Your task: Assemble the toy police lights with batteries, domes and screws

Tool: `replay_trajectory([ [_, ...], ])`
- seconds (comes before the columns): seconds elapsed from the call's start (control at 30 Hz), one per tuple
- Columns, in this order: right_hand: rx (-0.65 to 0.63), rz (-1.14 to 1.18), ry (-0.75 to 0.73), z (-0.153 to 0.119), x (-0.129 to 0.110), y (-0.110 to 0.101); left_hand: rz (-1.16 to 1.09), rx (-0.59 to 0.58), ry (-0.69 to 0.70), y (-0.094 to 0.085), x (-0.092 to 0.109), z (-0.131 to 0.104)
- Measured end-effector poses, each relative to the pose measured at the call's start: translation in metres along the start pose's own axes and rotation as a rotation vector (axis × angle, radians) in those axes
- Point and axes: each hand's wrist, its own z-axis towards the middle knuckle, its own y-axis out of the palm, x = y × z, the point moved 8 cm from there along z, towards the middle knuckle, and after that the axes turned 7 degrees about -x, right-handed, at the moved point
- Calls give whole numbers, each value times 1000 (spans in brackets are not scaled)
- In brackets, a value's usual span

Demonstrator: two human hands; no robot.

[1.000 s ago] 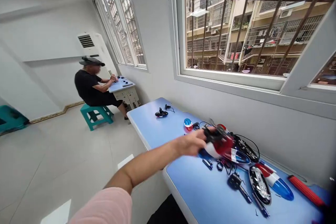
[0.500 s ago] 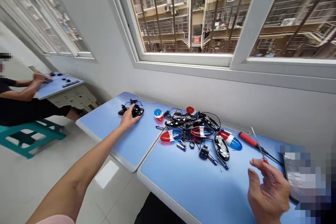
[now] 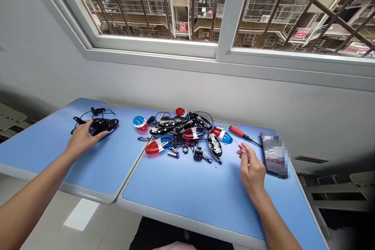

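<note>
The left hand [image 3: 83, 137] spreads over a black device [image 3: 102, 125], grip unclear; the right hand [image 3: 253, 171] grips a red-handled screwdriver [image 3: 241, 148].

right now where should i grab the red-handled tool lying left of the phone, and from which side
Probably by the thick red handle, coming from above and the near right. It lies flat with its slimmer black part running toward the phone, while a red-and-blue cover sits close to the handle's left end.

Workshop-like room [image 3: 146, 86], blue desks [image 3: 181, 191], slim screwdriver [image 3: 241, 149], opened shells [image 3: 215, 145], loose batteries [image 3: 173, 155], barred window [image 3: 224, 15] facing balconies [image 3: 202, 3]
</note>
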Motion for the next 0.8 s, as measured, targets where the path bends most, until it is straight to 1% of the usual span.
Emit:
replay_trajectory([
  [0.07, -43, -102, -18, -7, 1, 3, 130, 67, -91, -7, -6, -4],
  [0.1, -55, -140, -30, -11, 1, 4, 185, 90, -120, -10, -5, -6],
  [0.17, -79, -207, -52, -19, 1, 7, 228, 104, -116, -14, 7, -10],
  [0.23, -104, -286, -65, -25, 2, 11, 263, 135, -75, -19, 30, -16],
  [0.27, -117, -327, -66, -27, 2, 14, 267, 145, -34, -19, 47, -20],
  [0.3, -130, -369, -62, -28, 3, 17, 258, 146, 52, -18, 68, -25],
  [0.33, -140, -408, -55, -29, 4, 19, 238, 120, 161, -12, 93, -31],
  [0.4, -159, -473, -41, -30, 6, 24, 156, -14, 330, 8, 139, -45],
  [0.47, -186, -526, -35, -31, 8, 28, 78, -176, 407, 34, 175, -61],
  [0.5, -204, -549, -34, -31, 9, 30, 53, -246, 405, 48, 188, -66],
  [0.57, -231, -589, -30, -30, 11, 33, 35, -337, 356, 72, 204, -73],
  [0.63, -237, -612, -30, -30, 12, 34, 42, -373, 285, 88, 209, -73],
  [0.7, -221, -612, -37, -29, 13, 34, 40, -384, 252, 97, 211, -71],
  [0.8, -199, -587, -57, -28, 13, 34, 18, -374, 253, 100, 212, -69],
])
